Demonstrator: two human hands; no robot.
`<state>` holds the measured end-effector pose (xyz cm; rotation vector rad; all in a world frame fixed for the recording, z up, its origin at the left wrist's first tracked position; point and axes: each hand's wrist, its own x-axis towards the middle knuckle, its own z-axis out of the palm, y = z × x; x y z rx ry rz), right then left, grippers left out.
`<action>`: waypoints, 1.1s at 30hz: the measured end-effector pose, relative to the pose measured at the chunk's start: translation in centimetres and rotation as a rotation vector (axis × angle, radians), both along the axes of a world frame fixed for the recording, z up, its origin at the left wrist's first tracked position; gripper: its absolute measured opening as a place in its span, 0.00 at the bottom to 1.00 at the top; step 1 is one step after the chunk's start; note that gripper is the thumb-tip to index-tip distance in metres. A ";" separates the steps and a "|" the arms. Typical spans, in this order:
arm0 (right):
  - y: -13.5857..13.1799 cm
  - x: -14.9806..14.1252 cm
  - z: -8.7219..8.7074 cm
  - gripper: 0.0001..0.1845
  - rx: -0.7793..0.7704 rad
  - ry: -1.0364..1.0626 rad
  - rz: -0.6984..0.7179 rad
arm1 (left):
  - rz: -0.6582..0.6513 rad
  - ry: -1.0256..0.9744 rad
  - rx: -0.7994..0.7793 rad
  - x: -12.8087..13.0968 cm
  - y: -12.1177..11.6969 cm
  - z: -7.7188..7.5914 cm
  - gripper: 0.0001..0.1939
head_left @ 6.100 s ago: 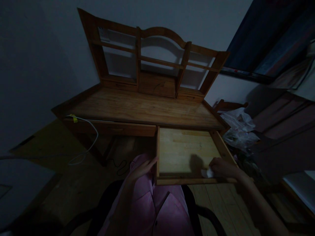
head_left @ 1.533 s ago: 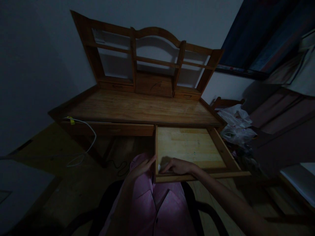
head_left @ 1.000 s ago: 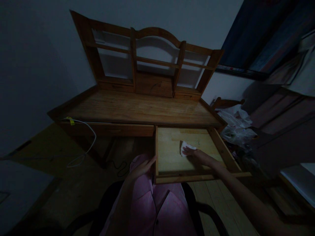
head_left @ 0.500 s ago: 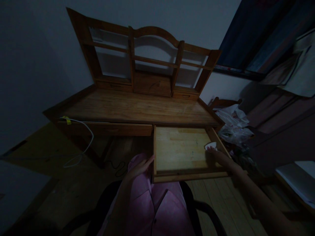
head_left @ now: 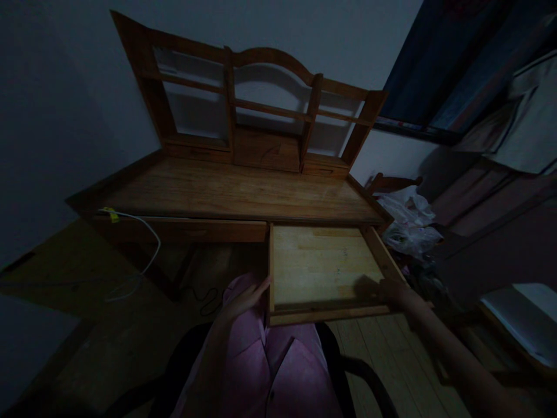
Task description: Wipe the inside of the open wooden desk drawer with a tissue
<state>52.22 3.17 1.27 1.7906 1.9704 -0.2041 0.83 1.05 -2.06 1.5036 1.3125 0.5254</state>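
Observation:
A shallow wooden drawer (head_left: pixel 322 261) is pulled out of the desk's right side, its pale bottom bare apart from a few small dark marks. My left hand (head_left: pixel 250 297) rests with outstretched fingers against the outside of the drawer's left wall. Inside the drawer, at its right front corner, is my right hand (head_left: pixel 394 293), fingers curled down. The white cloth visible in that hand half a second ago is hidden from this angle.
The wooden desk (head_left: pixel 243 188) carries a shelf unit (head_left: pixel 272 107) at its back. A white cable (head_left: pixel 150 229) with a yellow tag hangs off the left end. Plastic bags (head_left: pixel 409 217) are piled to the right. Black chair arms (head_left: pixel 369 377) flank my lap.
My right hand has moved toward the drawer's right front corner, and the white cloth has gone out of sight. My left hand stays at the left wall. The view has shifted slightly.

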 end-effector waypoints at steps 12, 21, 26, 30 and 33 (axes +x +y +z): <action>1.1 -7.4 3.8 0.07 -0.175 0.134 0.080 | -0.059 -0.114 -0.042 -0.3 0.2 -0.3 0.36; 0.4 -12.6 3.6 0.24 -0.315 0.572 0.197 | 0.030 0.063 -0.024 -0.3 0.2 -0.3 0.38; -0.6 -16.4 2.9 0.25 -0.285 0.742 0.249 | -0.025 0.065 -0.010 -0.2 0.0 0.6 0.39; -1.1 -18.8 3.4 0.29 -0.045 0.999 0.193 | -0.040 0.015 0.010 0.0 -0.2 1.4 0.37; -0.1 -18.3 4.2 0.31 0.269 1.017 0.131 | -0.043 0.058 -0.014 0.0 -0.1 1.3 0.38</action>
